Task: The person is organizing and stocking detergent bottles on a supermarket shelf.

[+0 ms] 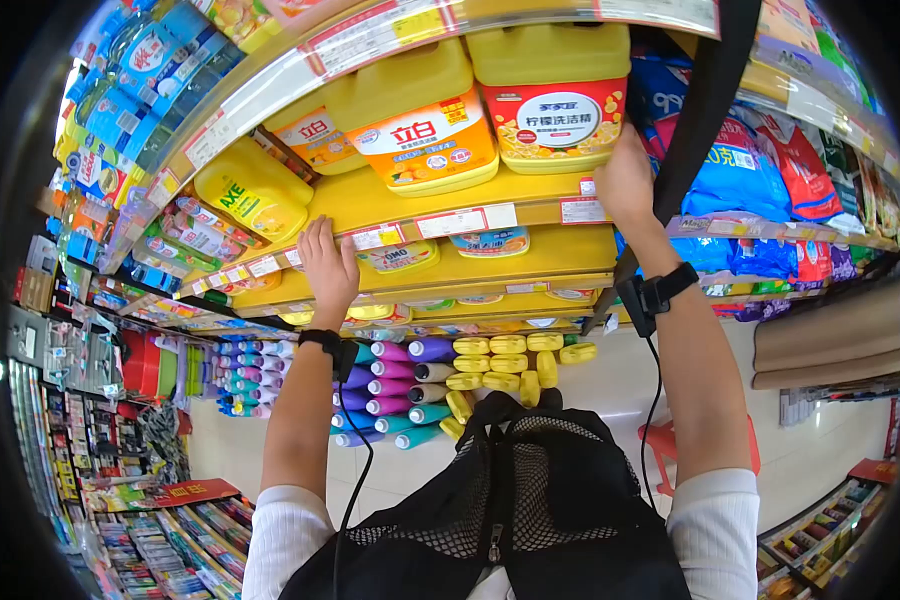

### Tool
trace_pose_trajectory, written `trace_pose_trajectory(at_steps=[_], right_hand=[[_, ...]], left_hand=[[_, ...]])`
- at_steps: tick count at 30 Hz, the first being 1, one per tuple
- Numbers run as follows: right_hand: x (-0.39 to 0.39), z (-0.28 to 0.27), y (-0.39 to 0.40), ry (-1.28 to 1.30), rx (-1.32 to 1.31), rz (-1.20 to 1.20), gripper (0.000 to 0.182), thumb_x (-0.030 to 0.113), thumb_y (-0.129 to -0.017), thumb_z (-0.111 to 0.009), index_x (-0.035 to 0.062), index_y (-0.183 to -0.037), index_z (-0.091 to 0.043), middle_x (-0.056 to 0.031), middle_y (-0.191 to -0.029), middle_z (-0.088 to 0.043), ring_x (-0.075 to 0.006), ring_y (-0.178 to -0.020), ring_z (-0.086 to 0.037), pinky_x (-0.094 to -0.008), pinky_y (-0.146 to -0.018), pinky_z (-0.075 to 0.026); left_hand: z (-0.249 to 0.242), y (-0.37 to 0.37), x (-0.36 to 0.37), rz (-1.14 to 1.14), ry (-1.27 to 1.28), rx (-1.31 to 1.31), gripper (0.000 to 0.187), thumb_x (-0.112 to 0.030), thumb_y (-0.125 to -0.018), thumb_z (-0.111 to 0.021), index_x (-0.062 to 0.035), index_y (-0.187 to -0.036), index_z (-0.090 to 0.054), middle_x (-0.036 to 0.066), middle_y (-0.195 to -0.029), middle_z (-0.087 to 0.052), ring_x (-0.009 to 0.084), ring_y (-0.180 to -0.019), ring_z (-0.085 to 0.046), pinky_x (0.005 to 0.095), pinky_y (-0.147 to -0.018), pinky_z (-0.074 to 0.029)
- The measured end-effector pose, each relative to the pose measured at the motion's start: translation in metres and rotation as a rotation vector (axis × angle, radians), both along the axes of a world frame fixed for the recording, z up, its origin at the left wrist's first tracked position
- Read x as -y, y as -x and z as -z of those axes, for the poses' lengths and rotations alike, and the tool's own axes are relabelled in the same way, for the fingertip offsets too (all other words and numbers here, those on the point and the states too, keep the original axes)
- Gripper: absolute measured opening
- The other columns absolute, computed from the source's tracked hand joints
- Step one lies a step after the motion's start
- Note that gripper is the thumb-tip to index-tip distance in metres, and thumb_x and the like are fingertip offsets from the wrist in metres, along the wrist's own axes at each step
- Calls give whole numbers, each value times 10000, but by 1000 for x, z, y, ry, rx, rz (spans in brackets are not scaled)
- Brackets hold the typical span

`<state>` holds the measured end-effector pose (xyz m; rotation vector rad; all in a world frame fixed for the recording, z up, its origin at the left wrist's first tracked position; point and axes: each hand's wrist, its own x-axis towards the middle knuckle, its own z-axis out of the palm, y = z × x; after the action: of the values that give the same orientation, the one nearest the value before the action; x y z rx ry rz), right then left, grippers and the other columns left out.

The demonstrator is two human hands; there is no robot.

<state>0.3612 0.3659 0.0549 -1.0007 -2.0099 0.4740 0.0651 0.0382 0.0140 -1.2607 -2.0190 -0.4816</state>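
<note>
My left hand [328, 262] lies on the yellow shelf's front edge, fingers stretched out over the price-label strip, holding nothing. Just above it stand a yellow AXE bottle [252, 190] and a large dish soap jug with an orange label [425, 135]. To their right is another big yellow dish soap jug with a red label [555, 120]. My right hand [625, 182] is closed around the lower right corner of that jug; its fingertips are hidden along the jug's side. Both jugs are upright on the shelf.
Lower shelves hold more tubs [490, 242]. Bottles with purple, pink and teal parts [390, 385] and yellow bottles [505, 362] stand on the floor below. Blue bags [730, 165] fill the right bay. A dark vertical strap or post [705, 120] passes beside my right hand. A red stool [660, 440] stands behind my right arm.
</note>
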Motion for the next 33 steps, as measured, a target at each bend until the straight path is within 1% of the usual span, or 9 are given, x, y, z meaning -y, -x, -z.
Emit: trace_pose_trajectory(at_steps=[4,7,8,11,15,16,22,25,33], right_hand=[[-7,3,3,26,17,9,486,-52,-743,-616,-39,-1204,-464,-291,-1124,-609,-458,-1104,-570,-490,-950,-466],[-9,8,4,31,-15,23,444,-48,-792,-567,7,-1224,-478,-294,-1142,-625,-468,-1105,-573,-510,-920,-478],[-10,8,5,-14,-19,19,439,-34,-801,-567,5,-1228,-475,-294,-1127,-634,-473,-1093,-581,-516,-915,-484],[-11,7,5,-15,-24,-23,446,-31,-801,-570,2,-1234,-469,-287,-1110,-647,-477,-1081,-590,-517,-911,-488],[-8,1,5,-34,-39,-125,495,-55,-782,-539,-13,-1268,-452,-303,-1151,-628,-465,-1116,-578,-492,-950,-476],[-8,1,5,-12,-9,-123,509,-72,-772,-502,-33,-1276,-439,-321,-1165,-613,-473,-1124,-565,-485,-961,-466],[-13,8,12,-6,33,-223,521,-89,-760,-439,-48,-1279,-422,-329,-1136,-617,-506,-1097,-557,-500,-930,-465],[-1,1,22,19,13,-209,403,-92,-738,-532,-51,-1135,-474,-323,-1083,-618,-493,-1067,-568,-516,-921,-463],[19,-2,47,17,61,-251,415,-92,-716,-540,-53,-1123,-466,-309,-1053,-617,-490,-1033,-567,-519,-922,-447]], left_hand=[[20,10,-10,-40,-124,-18,470,-323,-975,-466,29,-1286,-476,223,-1310,-491,399,-1281,-417,579,-1135,-219],[23,9,-13,-50,-164,-11,474,-337,-970,-464,25,-1276,-483,223,-1301,-489,401,-1276,-412,590,-1137,-204],[22,8,-13,-46,-170,-9,471,-340,-965,-472,21,-1267,-487,218,-1290,-493,400,-1265,-419,592,-1135,-204],[24,9,-14,-41,-190,-16,468,-344,-962,-476,19,-1258,-491,212,-1283,-496,399,-1258,-421,592,-1133,-207],[26,8,-15,-36,-206,-23,469,-341,-944,-492,12,-1253,-489,201,-1287,-492,394,-1261,-417,590,-1134,-207],[26,8,-15,-42,-202,-19,470,-340,-941,-496,11,-1254,-488,200,-1288,-490,393,-1261,-417,590,-1134,-206],[24,4,-16,-42,-191,-14,471,-337,-935,-508,9,-1255,-484,198,-1287,-487,390,-1262,-417,589,-1135,-205],[24,5,-16,-45,-192,-14,472,-339,-939,-506,9,-1257,-481,198,-1284,-486,390,-1258,-418,588,-1133,-208],[24,4,-17,-33,-201,-22,473,-351,-949,-494,9,-1256,-481,203,-1276,-485,392,-1248,-421,586,-1128,-215]])
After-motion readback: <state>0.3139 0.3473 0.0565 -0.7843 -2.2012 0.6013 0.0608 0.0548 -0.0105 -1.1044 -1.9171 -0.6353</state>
